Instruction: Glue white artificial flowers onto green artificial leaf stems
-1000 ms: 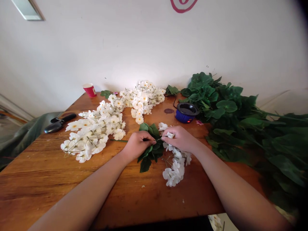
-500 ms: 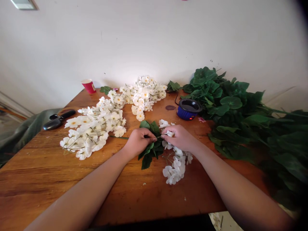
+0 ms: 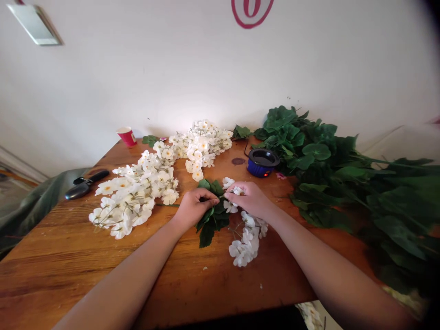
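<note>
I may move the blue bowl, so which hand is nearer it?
Right. The right hand is below and slightly left of the blue bowl; the left hand is farther away to its left.

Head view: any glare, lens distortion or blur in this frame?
Head view: glare brightens the white wall above the white flower sprays; wide-angle curvature bends the brown wooden table; the top-right corner falls dark; the left hand and right hand look reasonably sharp.

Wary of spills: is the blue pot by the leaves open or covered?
Open: no lid on the blue pot; its black rim and dark inside show.
</note>
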A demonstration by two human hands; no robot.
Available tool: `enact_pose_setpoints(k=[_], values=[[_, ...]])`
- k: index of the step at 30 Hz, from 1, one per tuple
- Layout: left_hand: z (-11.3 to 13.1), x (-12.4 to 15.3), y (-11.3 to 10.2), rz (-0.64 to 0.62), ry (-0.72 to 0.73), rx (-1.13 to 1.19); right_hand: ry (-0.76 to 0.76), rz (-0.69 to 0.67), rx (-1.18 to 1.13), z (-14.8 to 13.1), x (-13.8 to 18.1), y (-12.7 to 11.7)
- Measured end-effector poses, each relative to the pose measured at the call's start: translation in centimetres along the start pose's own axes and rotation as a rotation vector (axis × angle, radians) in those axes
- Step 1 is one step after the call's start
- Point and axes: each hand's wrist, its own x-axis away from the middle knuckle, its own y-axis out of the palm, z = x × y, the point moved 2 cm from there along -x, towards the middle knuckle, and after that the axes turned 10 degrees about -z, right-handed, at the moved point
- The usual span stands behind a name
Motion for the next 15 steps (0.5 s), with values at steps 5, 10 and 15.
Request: enact_pose_setpoints(k=[5,10,15], values=[[1.1,0.5,-0.4,0.013,0.175,-0.158,0.011,0.035,-0.080,0.1,0.1,-0.4],[1.7,0.9,-0.7,0.052,0.248,-0.252,0.007,0.021,-0.164,-0.3,0.4,-0.6],[2.2,1.1,-0.5,0.057,0.322,-0.335,0.030,0.027,-0.247,-0.5,0.5,-0.5]])
